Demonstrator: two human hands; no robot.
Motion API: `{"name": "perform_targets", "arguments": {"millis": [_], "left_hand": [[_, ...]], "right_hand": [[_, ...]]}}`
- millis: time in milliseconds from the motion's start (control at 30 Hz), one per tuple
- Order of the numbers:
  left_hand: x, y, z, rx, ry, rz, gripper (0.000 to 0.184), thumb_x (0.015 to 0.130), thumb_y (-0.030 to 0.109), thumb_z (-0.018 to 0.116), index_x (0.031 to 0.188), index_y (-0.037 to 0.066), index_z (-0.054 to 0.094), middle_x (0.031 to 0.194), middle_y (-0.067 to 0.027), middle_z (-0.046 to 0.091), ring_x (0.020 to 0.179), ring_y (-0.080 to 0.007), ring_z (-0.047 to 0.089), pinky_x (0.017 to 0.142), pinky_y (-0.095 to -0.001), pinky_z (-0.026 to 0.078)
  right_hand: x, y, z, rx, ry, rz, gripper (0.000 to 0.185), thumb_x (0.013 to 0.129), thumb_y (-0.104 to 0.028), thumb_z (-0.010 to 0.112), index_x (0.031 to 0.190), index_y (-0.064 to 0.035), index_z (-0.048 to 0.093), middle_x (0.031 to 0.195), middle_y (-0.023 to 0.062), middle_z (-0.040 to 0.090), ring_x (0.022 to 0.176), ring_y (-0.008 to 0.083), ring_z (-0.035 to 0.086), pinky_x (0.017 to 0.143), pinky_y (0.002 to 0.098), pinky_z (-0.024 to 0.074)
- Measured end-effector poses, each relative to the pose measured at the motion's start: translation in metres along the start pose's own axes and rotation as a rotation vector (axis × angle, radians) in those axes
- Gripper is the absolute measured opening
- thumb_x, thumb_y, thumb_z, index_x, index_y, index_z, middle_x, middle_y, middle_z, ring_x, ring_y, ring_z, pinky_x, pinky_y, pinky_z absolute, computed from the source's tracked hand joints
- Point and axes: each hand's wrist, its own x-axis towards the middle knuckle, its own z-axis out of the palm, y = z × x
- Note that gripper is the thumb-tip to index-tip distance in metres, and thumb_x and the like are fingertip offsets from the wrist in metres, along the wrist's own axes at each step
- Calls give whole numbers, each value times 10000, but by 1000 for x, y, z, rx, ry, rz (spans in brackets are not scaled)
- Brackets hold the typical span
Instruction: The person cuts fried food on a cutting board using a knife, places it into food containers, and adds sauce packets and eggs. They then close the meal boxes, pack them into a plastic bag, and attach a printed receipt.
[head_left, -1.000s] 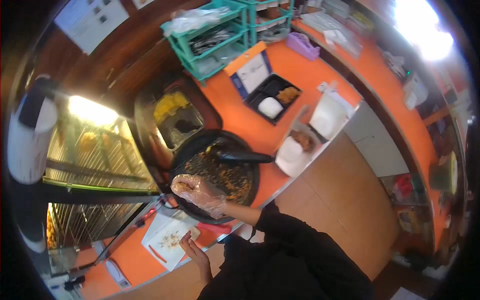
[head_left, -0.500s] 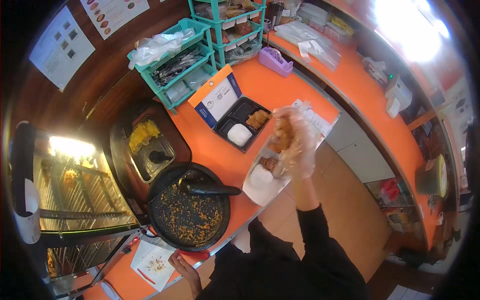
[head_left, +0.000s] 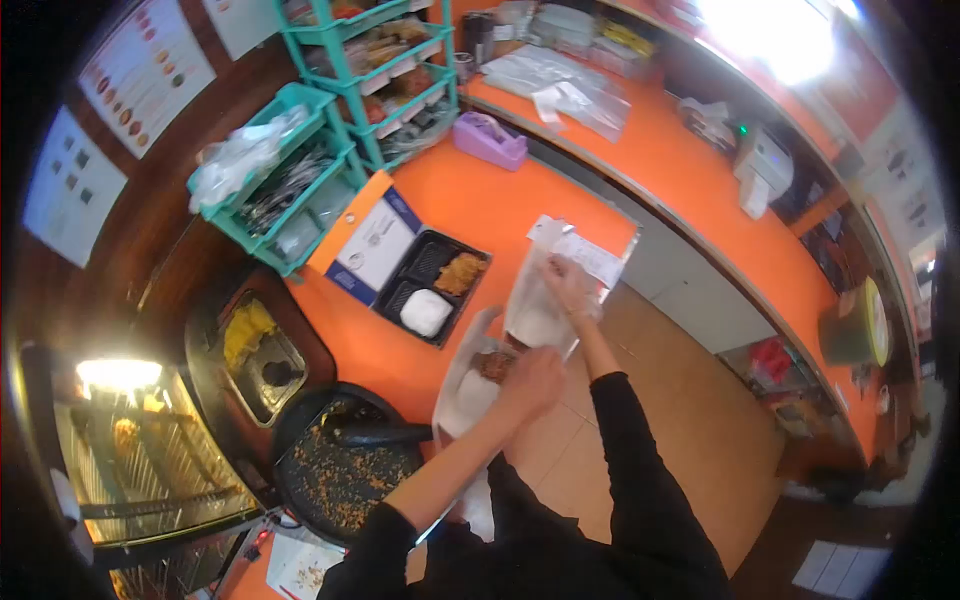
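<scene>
My left hand (head_left: 535, 382) is over the right edge of a white paper wrapper holding rice (head_left: 474, 396) and a brown fried piece (head_left: 495, 366); its fingertips are hidden. Farther right, my right hand (head_left: 570, 287), in a clear glove, is over a second white paper wrapper (head_left: 530, 310), its fingers pressed together; what they hold is too small to make out. An open black box (head_left: 440, 335) with white rice (head_left: 425, 312) and a fried piece (head_left: 461, 273) stands to the left of the wrappers.
A black pan (head_left: 345, 475) with brown crumbs and a dark-handled tool sits at the lower left, beside a tray of yellow food (head_left: 248, 333). Teal racks (head_left: 290, 170), a purple tape dispenser (head_left: 490, 141) and a lit glass cabinet (head_left: 150, 450) surround the orange counter (head_left: 370, 355).
My left hand has come up from beside the cutting board to the near wrapper. My right hand has lowered to the far wrapper; the fried piece it held no longer shows in it.
</scene>
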Motion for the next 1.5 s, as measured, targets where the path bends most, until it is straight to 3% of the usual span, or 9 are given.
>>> {"name": "perform_targets", "arguments": {"millis": [267, 600, 833, 900, 1067, 1167, 1300, 1433, 1500], "left_hand": [[34, -27, 25, 120, -210, -384, 265, 753, 244, 690, 869, 6, 692, 949, -156, 644, 932, -327, 650, 852, -507, 466], [33, -20, 18, 82, -136, -377, 293, 725, 101, 637, 984, -35, 641, 1104, -165, 592, 909, -365, 642, 835, -490, 477], [21, -14, 21, -53, -18, -275, 328, 756, 98, 606, 1069, 0, 606, 1103, -167, 561, 981, -364, 600, 860, -472, 460], [-1, 8, 11, -151, 143, -124, 282, 779, 73, 571, 1053, 21, 607, 1046, -165, 556, 972, -363, 579, 845, -464, 461], [-132, 58, -24, -432, 146, -6, 354, 790, 45, 613, 1144, 50, 589, 1081, -149, 582, 1020, -346, 583, 877, -442, 484], [-238, 76, -35, -348, 369, -161, 377, 750, 0, 635, 1120, 70, 621, 1098, -126, 591, 1018, -318, 597, 816, -405, 511], [-388, 95, -71, 61, 734, -817, 381, 705, 12, 671, 1080, 59, 626, 997, -149, 593, 994, -336, 584, 816, -423, 497], [-571, 91, -75, 635, 933, -1328, 345, 806, 11, 592, 1143, -37, 543, 1080, -242, 546, 1050, -401, 528, 936, -505, 417], [-630, 107, -95, 592, 1039, -1709, 376, 819, 50, 595, 1169, -67, 524, 1144, -282, 505, 1077, -422, 515, 932, -516, 427]], "right_hand": [[-4, 3, 0, -350, -262, -148, 353, 825, -364, 569, 913, -33, 656, 886, 180, 674, 901, 357, 642, 808, 477, 493], [-8, 59, 40, -582, 171, -455, 223, 809, -196, 584, 977, -70, 658, 934, 123, 672, 854, 300, 660, 776, 449, 510], [-1, -3, -25, -459, 95, -493, 161, 818, -174, 577, 845, -36, 655, 778, 166, 672, 815, 284, 688, 659, 390, 540], [2, 2, -19, -748, -312, -314, 190, 869, -126, 552, 1030, -67, 633, 817, 151, 654, 758, 308, 650, 706, 448, 522], [6, 26, 0, -513, -99, -355, 189, 863, -164, 561, 966, -54, 675, 855, 156, 672, 811, 318, 668, 705, 463, 521], [-30, -40, -34, 258, -173, -234, 276, 899, -240, 566, 887, 2, 699, 826, 173, 705, 784, 294, 679, 713, 420, 510], [-125, -169, -34, 249, 42, -273, 239, 940, -224, 575, 890, -11, 672, 852, 130, 680, 794, 246, 646, 730, 387, 502], [-268, -288, -3, 261, 47, -854, 62, 899, -54, 632, 875, -29, 684, 865, 58, 696, 738, 122, 640, 650, 264, 513], [-345, -314, 26, 217, -630, -803, 113, 915, -70, 587, 955, -25, 683, 948, 106, 700, 840, 229, 665, 771, 306, 523]]}}
